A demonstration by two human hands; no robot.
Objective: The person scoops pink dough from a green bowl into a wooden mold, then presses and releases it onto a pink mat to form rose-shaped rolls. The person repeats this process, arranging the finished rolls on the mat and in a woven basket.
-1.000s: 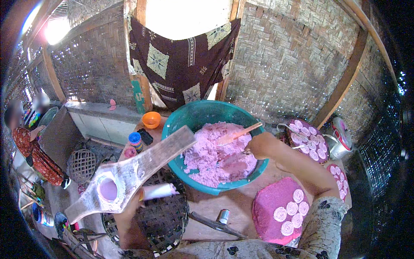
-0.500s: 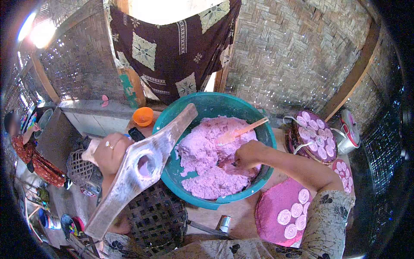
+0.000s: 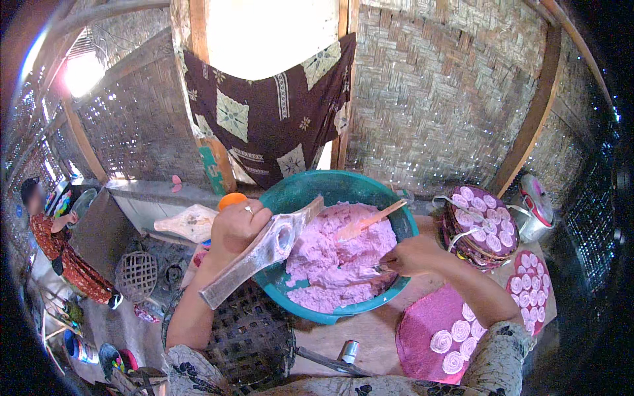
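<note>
My left hand (image 3: 241,226) is closed round a wooden press (image 3: 264,251), a long bar with a round hole in its middle, tilted over the left rim of a green basin (image 3: 281,305). From behind that hand juts a paler wooden piece (image 3: 188,223); how it joins the bar is hidden. Lumpy pale-purple dough (image 3: 333,247) fills much of the basin. At the basin's right side my right hand (image 3: 413,257) is closed, fingertips at the dough, on a small thing I cannot make out. An orange-handled spatula (image 3: 373,219) leans in the dough.
A pink round mat (image 3: 422,323) with dough swirls lies right of the basin. Beyond it are stacked trays of swirls (image 3: 482,224) and a metal pot (image 3: 536,221). A dark woven tray (image 3: 247,336), a can (image 3: 349,351) and an orange bowl (image 3: 231,200) are near. Another person (image 3: 56,237) stands far left.
My left hand has come right with the press, which has turned and now overlaps the basin more. My right hand has drawn rightward from the middle of the dough. The whole view has shifted.
</note>
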